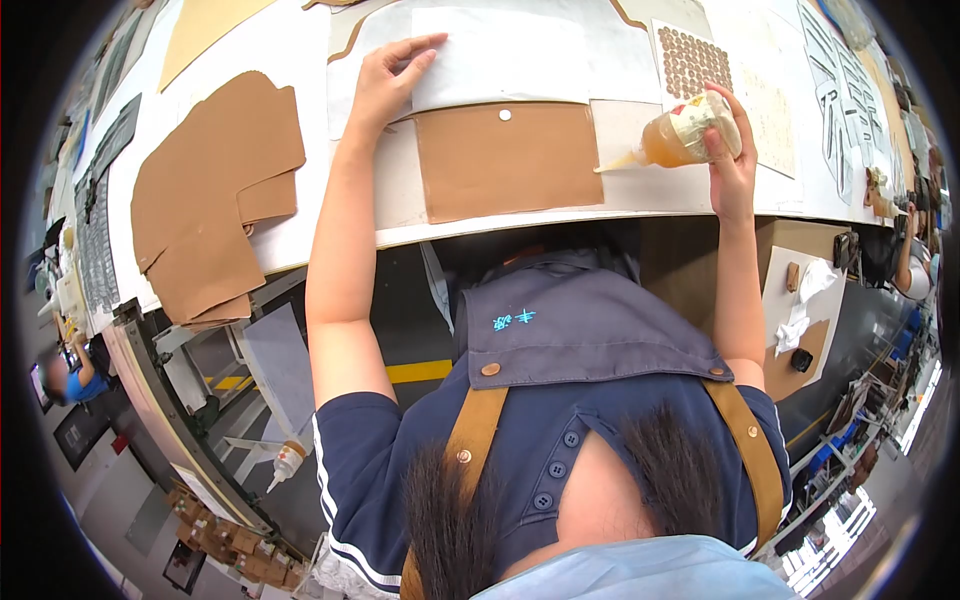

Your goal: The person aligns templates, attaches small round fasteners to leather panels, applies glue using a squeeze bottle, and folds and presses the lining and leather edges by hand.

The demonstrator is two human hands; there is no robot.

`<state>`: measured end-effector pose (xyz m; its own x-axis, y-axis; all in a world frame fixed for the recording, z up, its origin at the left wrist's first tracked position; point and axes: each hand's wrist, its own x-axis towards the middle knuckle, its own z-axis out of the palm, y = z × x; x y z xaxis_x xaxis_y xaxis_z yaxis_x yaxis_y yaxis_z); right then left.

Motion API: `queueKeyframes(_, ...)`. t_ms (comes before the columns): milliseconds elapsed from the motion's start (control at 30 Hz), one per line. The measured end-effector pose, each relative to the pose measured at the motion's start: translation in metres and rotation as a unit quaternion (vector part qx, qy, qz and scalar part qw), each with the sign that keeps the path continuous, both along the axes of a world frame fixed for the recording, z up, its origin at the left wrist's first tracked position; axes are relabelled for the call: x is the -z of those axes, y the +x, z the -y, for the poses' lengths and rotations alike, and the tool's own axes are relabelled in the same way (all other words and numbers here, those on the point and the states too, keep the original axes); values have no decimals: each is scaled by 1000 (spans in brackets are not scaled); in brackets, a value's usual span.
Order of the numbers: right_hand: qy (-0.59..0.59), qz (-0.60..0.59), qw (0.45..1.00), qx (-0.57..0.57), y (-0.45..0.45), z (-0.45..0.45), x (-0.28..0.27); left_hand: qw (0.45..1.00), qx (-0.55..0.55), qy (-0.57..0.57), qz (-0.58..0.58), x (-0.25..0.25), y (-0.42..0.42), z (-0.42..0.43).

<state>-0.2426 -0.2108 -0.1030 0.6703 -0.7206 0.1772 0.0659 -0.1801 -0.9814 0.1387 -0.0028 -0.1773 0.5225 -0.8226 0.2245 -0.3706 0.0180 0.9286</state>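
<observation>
My right hand [732, 150] is wrapped round a glue bottle [675, 135] of amber liquid, tilted so its pale nozzle points left at the right edge of a brown rectangular sheet [510, 165]. A small white round piece [505, 115] lies near the top edge of that sheet. Above it, a white sheet [500, 55] covers part of the work surface. My left hand [392, 80] rests at the left edge of the white sheet, fingers apart, with nothing visible in them.
Brown cut pieces [215, 190] are stacked at the left. A card of small brown discs [693, 60] lies at the upper right, near patterned sheets [840, 110]. Another bottle [288, 462] hangs below the table at the left. Other people are at both far sides.
</observation>
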Motion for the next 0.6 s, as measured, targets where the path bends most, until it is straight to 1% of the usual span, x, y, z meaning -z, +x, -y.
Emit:
queueKeyframes(133, 33, 9, 999, 2, -17, -17, 0, 1000, -1, 0, 7, -1, -1, -1)
queueKeyframes(233, 69, 25, 997, 23, -34, -29, 1, 999, 6, 45, 0, -3, 1, -3)
queueKeyframes(267, 91, 2, 995, 42, -45, -29, 7, 999, 5, 46, -4, -4, 0, -3)
queueKeyframes(333, 228, 69, 968, 73, -73, -30, 24, 999, 5, 45, -11, -5, -1, -4)
queueKeyframes(367, 294, 102, 946, 88, -79, -35, 23, 1000, 2, 30, -7, -4, -1, -3)
queueKeyframes(400, 273, 101, 948, 131, -84, -45, 21, 1000, 0, 14, -4, -2, -2, -2)
queueKeyframes(433, 242, 83, 958, 131, -91, -52, 19, 1000, -2, -2, 0, -1, -2, -1)
queueKeyframes(500, 182, 49, 974, 130, -104, -66, 21, 1000, 0, 1, -1, -1, -2, -1)
queueKeyframes(600, 169, 70, 968, 172, -107, -94, 18, 1000, 5, 6, -6, -2, -1, -1)
